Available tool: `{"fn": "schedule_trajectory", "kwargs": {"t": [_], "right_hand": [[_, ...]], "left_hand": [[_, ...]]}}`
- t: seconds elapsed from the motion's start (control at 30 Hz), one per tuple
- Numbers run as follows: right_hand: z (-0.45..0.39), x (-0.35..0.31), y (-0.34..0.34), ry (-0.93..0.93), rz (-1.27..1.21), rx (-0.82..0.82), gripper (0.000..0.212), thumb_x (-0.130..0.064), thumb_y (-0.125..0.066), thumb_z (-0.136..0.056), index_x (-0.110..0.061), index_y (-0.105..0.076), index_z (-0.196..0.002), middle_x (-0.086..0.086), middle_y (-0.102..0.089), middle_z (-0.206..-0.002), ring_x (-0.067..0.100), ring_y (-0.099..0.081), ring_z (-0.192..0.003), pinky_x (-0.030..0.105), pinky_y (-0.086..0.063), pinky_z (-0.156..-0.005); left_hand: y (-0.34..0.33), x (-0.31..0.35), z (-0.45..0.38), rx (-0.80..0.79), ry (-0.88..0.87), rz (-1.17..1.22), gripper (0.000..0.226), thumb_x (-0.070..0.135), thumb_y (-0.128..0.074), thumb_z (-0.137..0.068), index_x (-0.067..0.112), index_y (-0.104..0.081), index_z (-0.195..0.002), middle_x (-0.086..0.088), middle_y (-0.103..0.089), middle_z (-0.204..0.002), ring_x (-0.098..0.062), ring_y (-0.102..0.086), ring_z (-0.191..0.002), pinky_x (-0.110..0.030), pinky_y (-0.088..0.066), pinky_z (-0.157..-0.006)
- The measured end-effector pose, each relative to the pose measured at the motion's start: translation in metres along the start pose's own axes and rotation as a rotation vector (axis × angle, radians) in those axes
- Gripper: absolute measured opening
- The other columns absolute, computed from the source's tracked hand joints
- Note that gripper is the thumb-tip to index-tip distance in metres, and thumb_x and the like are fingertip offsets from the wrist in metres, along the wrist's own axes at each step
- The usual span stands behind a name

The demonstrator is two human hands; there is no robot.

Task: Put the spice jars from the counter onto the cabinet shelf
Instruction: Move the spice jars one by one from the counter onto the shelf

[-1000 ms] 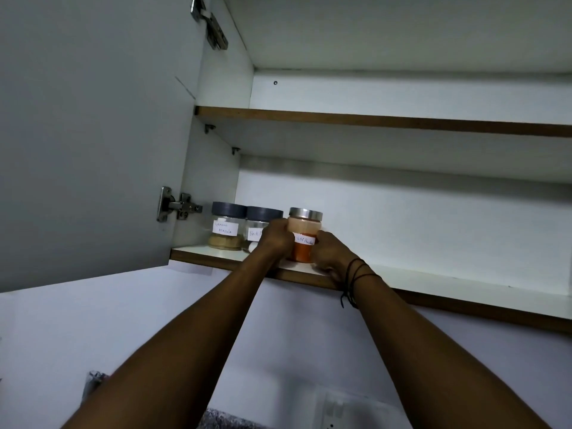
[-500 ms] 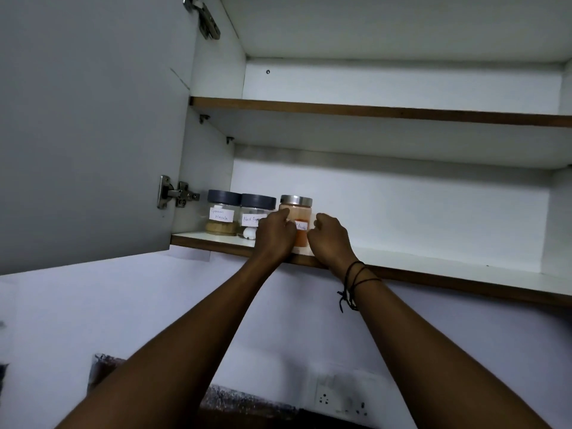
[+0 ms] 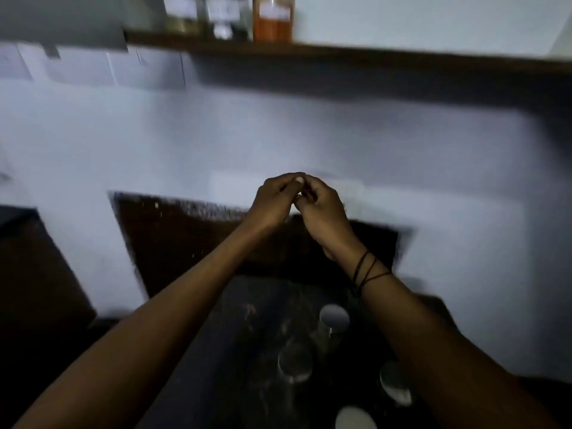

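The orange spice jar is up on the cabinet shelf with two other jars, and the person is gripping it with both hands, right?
Not quite. The orange spice jar does stand on the cabinet shelf beside two other jars, but the head view shows the left hand and right hand well below it, touching each other, holding nothing.

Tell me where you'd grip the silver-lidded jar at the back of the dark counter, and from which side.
Grip the silver-lidded jar around its round lid and upper wall, coming from above: it seems upright, lid towards the camera. The right hand is probably nearer. The frame is blurred, so clearance to the neighbouring jars is unclear.
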State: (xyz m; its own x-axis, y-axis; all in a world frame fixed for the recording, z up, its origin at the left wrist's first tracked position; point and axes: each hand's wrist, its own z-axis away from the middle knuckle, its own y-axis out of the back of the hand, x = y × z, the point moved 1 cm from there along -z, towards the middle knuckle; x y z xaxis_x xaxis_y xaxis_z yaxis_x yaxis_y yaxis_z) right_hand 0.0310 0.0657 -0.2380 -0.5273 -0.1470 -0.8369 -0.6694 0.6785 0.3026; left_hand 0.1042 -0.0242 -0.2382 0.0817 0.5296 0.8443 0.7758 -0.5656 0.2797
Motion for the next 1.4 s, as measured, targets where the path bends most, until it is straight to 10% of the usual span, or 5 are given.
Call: {"fn": "schedule_trajectory", "kwargs": {"t": [0.4,0.87,1.07,1.23,1.4], "right_hand": [[0.242,0.212,-0.059,-0.430,0.330,-0.190,0.028,-0.020,-0.047,-0.097,-0.017,-0.053,-0.124,0.003,-0.058,-0.123,0.018,-0.057,-0.112,0.037,-0.047,-0.101],[0.260,0.233,-0.068,-0.451,0.407,-0.261,0.073,-0.033,-0.072,-0.082,-0.030,-0.031,-0.142,0.008,-0.038,-0.139,0.021,-0.046,-0.124,0.026,-0.039,-0.097],[0.234,0.226,-0.053,-0.477,0.012,-0.020,0.070,-0.020,-0.077,-0.078,-0.021,-0.036,-0.135,-0.001,-0.045,-0.132,0.011,-0.049,-0.118,0.021,-0.045,-0.093],[0.209,0.223,-0.035,-0.641,-0.376,0.018,0.032,-0.025,-0.059,-0.094,-0.021,-0.050,-0.125,-0.001,-0.062,-0.125,0.018,-0.061,-0.115,0.028,-0.052,-0.090],[0.202,0.224,-0.039,-0.784,-0.634,0.071,0.033,-0.023,-0.039,-0.103,-0.011,-0.052,-0.130,0.010,-0.065,-0.123,0.023,-0.064,-0.114,0.035,-0.055,-0.090]], "left_hand": [[-0.100,-0.202,0.228,-0.395,0.255,-0.275,0.029,0.022,-0.041,-0.103,0.015,-0.069,-0.104,-0.004,-0.072,-0.101,-0.012,-0.065,-0.091,-0.030,-0.050,-0.082],[-0.105,-0.224,0.251,-0.221,0.692,0.045,0.035,0.033,-0.040,-0.106,0.010,-0.061,-0.123,-0.011,-0.066,-0.116,-0.017,-0.065,-0.096,-0.029,-0.053,-0.078],[-0.091,-0.223,0.233,0.033,0.804,0.261,0.046,0.042,-0.031,-0.106,0.009,-0.061,-0.113,-0.018,-0.067,-0.113,-0.029,-0.066,-0.103,-0.045,-0.055,-0.092],[-0.081,-0.228,0.219,0.060,0.771,0.349,0.026,0.033,-0.047,-0.102,0.010,-0.057,-0.095,-0.012,-0.068,-0.099,-0.015,-0.071,-0.081,-0.029,-0.057,-0.066],[-0.087,-0.216,0.216,-0.054,0.790,0.563,0.044,0.046,-0.050,-0.096,0.013,-0.058,-0.124,-0.016,-0.069,-0.118,-0.033,-0.068,-0.107,-0.052,-0.057,-0.090]]}}
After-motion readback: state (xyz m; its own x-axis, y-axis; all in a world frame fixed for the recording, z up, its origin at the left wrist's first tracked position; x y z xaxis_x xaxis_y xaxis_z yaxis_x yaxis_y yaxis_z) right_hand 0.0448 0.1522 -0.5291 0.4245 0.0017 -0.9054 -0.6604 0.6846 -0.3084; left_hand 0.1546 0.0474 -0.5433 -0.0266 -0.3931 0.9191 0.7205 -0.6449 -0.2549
